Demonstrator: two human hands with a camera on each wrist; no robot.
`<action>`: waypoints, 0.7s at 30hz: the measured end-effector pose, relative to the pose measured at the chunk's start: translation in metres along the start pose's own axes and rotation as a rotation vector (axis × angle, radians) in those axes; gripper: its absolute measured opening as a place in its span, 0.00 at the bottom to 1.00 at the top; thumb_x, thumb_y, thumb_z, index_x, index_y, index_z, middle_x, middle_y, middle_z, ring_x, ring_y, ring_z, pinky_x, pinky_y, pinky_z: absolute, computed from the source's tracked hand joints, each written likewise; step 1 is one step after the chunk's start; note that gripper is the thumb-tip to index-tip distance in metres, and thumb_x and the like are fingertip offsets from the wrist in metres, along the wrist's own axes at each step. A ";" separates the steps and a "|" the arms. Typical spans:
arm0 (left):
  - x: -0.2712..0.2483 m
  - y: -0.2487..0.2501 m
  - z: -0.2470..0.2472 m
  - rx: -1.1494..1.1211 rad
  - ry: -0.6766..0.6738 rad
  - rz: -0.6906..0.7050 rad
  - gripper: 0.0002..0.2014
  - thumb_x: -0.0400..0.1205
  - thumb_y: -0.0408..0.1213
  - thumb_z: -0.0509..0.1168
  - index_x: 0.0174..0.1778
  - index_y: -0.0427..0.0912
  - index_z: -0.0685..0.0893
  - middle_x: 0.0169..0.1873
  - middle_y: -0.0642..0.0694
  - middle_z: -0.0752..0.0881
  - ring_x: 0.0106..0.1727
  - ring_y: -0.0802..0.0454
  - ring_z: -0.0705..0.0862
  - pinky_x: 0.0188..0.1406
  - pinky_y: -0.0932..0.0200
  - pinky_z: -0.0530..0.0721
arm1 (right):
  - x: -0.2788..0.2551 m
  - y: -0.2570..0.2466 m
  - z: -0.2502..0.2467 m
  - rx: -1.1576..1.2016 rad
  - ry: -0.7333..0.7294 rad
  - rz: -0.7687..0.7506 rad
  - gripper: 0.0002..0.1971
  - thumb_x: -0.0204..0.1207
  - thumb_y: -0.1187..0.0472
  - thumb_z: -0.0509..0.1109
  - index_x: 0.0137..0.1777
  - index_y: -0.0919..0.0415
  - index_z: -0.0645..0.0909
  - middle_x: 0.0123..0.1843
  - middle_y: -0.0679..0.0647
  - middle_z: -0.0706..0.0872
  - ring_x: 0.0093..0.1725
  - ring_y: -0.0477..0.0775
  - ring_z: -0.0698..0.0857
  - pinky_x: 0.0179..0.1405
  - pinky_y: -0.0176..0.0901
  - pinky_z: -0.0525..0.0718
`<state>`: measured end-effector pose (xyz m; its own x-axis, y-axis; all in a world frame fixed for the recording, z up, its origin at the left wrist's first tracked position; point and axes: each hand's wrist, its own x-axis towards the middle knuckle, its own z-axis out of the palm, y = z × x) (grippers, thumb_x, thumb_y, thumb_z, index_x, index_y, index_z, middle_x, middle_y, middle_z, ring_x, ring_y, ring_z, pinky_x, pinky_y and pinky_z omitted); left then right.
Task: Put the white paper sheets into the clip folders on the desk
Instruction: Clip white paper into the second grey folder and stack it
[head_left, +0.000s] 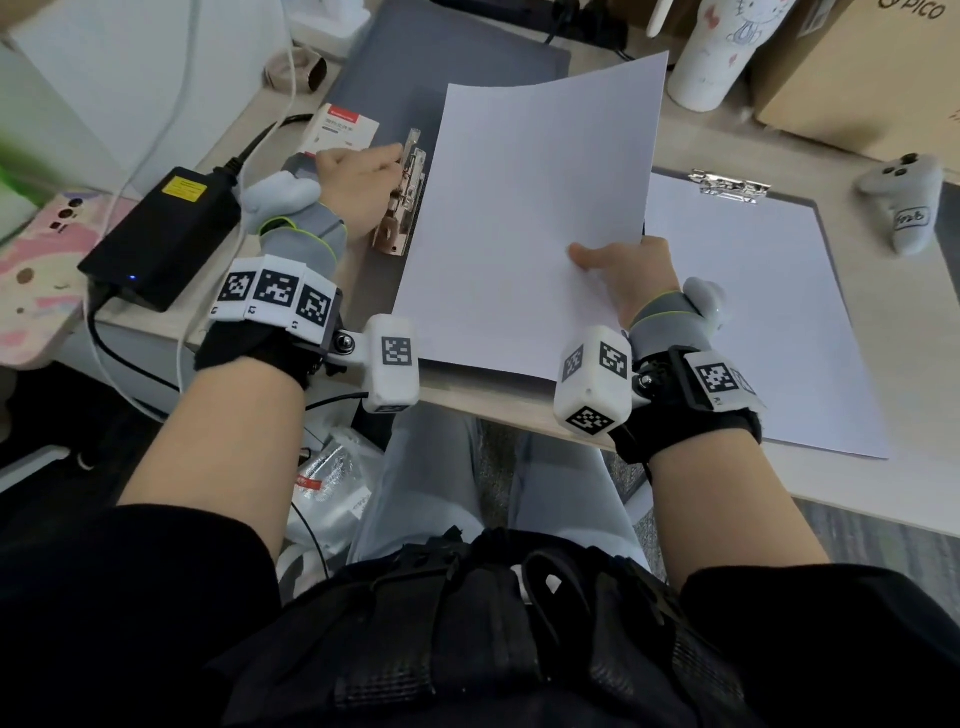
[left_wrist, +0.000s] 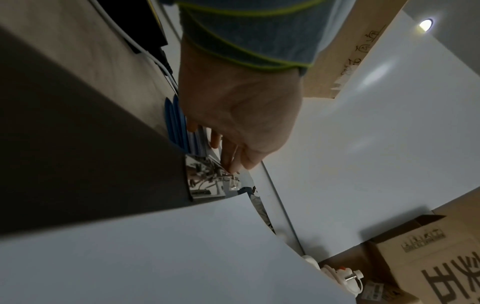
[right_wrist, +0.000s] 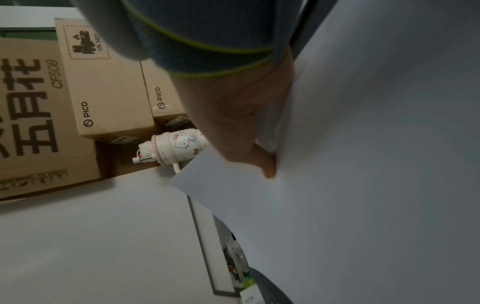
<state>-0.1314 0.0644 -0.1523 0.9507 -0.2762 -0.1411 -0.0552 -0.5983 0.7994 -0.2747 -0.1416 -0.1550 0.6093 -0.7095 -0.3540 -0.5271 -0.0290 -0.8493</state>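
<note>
Desk (head_left: 519, 400) — sheet (head_left: 530, 218) lies long axis away, toward the clip (head_left: 402, 195).

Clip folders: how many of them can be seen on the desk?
2. One grey clip folder lies in front of the person, its clip under the left hand. The second clip folder lies to the right, paper already clipped in. Others may be hidden.

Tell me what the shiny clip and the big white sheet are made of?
The clip looks like polished metal: it is silvery and mirrors the room. The sheet in the right hand looks like thin matte paper: it curves where it is lifted and shows no shine.
</note>
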 end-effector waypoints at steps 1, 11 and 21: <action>-0.001 -0.001 0.000 -0.020 0.015 0.018 0.17 0.84 0.34 0.52 0.32 0.57 0.74 0.57 0.42 0.78 0.59 0.51 0.71 0.32 0.78 0.69 | -0.001 0.000 0.000 0.010 0.001 0.002 0.18 0.67 0.61 0.80 0.50 0.70 0.80 0.50 0.61 0.87 0.43 0.53 0.80 0.44 0.42 0.77; -0.021 -0.017 -0.009 -0.059 -0.091 0.180 0.21 0.81 0.25 0.57 0.71 0.37 0.77 0.63 0.45 0.82 0.66 0.49 0.79 0.73 0.61 0.73 | -0.003 -0.002 0.008 0.044 -0.063 -0.009 0.14 0.68 0.64 0.77 0.34 0.56 0.71 0.47 0.58 0.80 0.44 0.55 0.80 0.46 0.44 0.81; -0.044 -0.028 -0.005 -0.108 -0.100 0.150 0.31 0.78 0.21 0.63 0.78 0.40 0.67 0.67 0.42 0.80 0.59 0.53 0.80 0.45 0.84 0.78 | 0.004 -0.002 0.023 -0.083 0.036 -0.042 0.17 0.65 0.56 0.80 0.33 0.56 0.71 0.45 0.53 0.83 0.42 0.54 0.81 0.44 0.41 0.80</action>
<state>-0.1702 0.0973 -0.1652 0.8990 -0.4326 -0.0683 -0.1560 -0.4620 0.8731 -0.2573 -0.1285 -0.1639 0.6113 -0.7310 -0.3034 -0.5500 -0.1167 -0.8270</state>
